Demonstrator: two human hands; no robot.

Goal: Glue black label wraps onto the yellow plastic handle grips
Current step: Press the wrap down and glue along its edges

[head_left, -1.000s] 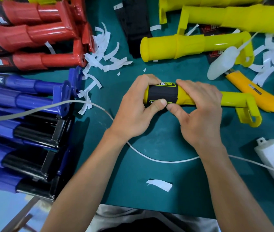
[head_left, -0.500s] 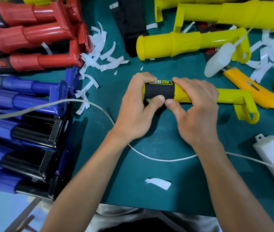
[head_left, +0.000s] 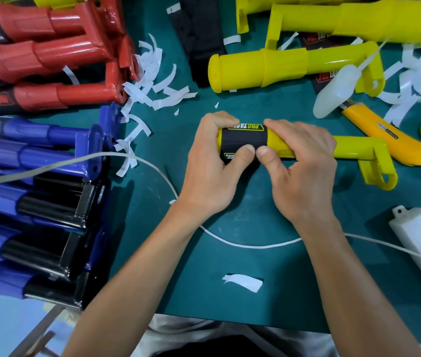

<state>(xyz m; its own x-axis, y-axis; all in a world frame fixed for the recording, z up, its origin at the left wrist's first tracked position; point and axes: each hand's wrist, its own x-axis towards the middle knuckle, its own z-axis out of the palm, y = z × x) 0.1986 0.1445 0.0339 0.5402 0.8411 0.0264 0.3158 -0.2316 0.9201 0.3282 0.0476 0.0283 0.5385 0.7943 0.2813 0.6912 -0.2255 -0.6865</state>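
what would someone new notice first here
At the centre, the left hand and right hand grip a yellow handle grip, thumbs pressing on its black label wrap. Stacks of red handles and blue handles fill the left side, with curled white paper strips scattered beside them.

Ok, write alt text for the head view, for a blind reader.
A left hand and right hand hold a yellow handle grip over a teal mat, thumbs pressing its black label wrap. Red handles, blue handles and paper strips lie nearby.
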